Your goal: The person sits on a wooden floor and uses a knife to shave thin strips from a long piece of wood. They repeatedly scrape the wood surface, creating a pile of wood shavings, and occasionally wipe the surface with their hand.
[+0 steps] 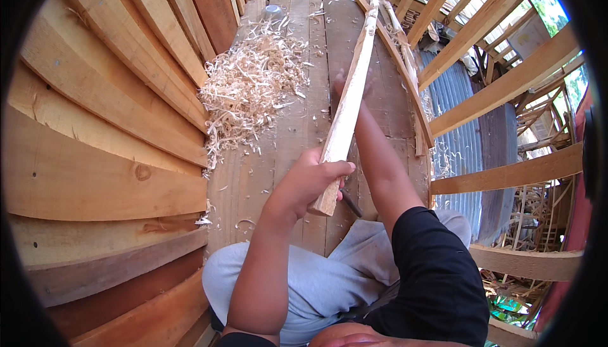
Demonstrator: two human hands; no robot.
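A long pale wooden pole (pixel 346 114), squared at its near end and narrower at the far end, slants away from me above the plank floor. My left hand (pixel 309 181) is closed around it close to the near end, thumb across the top. Farther along, my right hand (pixel 342 86) reaches under or behind the pole; it is blurred and partly covered by the wood, so its grip is unclear. Beneath the near end a thin dark rod-like thing (pixel 350 203) shows in part, its kind hidden.
A heap of curled wood shavings (pixel 253 81) lies left on the plank floor (pixel 278 176), with a small greyish container (pixel 272 11) behind it. Board walls (pixel 101 150) rise on the left. Long wooden strips (pixel 405 87) and an open slat railing (pixel 506 103) line the right side.
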